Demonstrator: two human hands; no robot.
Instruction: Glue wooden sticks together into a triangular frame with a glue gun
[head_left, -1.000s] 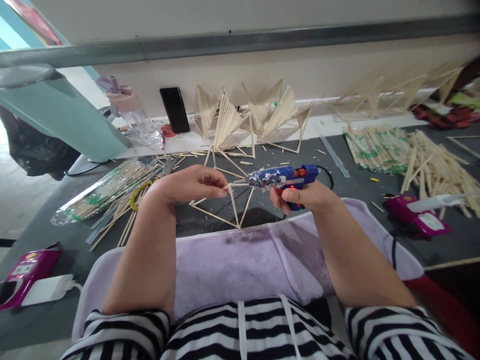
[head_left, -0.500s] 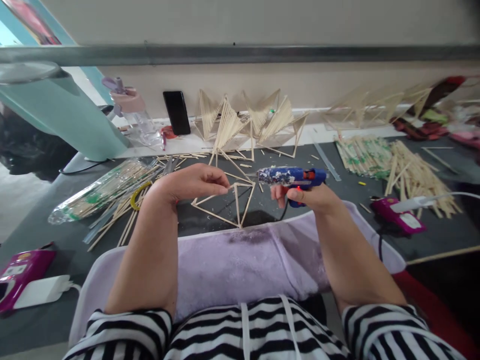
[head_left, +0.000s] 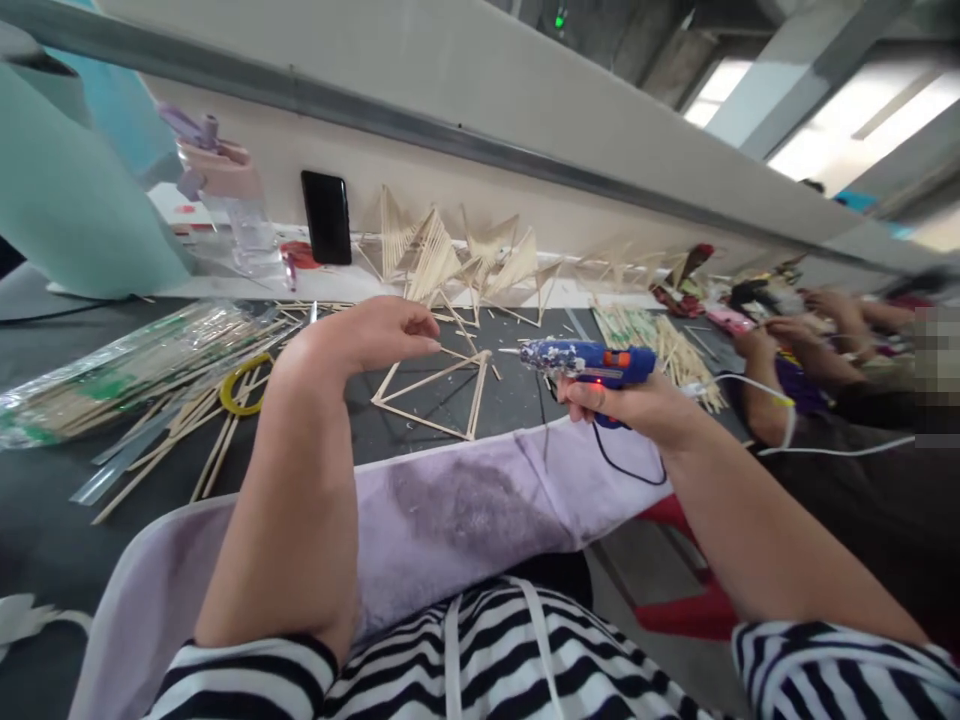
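Note:
My right hand (head_left: 611, 400) is wrapped round the handle of a blue glue gun (head_left: 600, 360) with white residue on its barrel and a small red light lit. Its metal nozzle points left, just beside the upper right corner of a frame of thin wooden sticks (head_left: 427, 418). This frame lies on the dark table, its sticks joined in triangles. At its upper left my left hand (head_left: 394, 335) is closed, thumb and forefinger pinched at the end of a stick of the frame. The other left fingers curl in and are partly hidden.
Stick models (head_left: 439, 255) stand along the wall near a phone (head_left: 326, 218) and a bottle (head_left: 232, 200). Bagged sticks (head_left: 150, 360), loose sticks and a yellow tape ring (head_left: 244, 388) lie left. More sticks (head_left: 675, 350) lie right. Another person's arms (head_left: 780, 370) show at far right.
The view has turned and tilted to the right, bringing another person's arms into sight. The glue gun's nozzle has drawn slightly right of the frame's corner. The left hand keeps its pinch.

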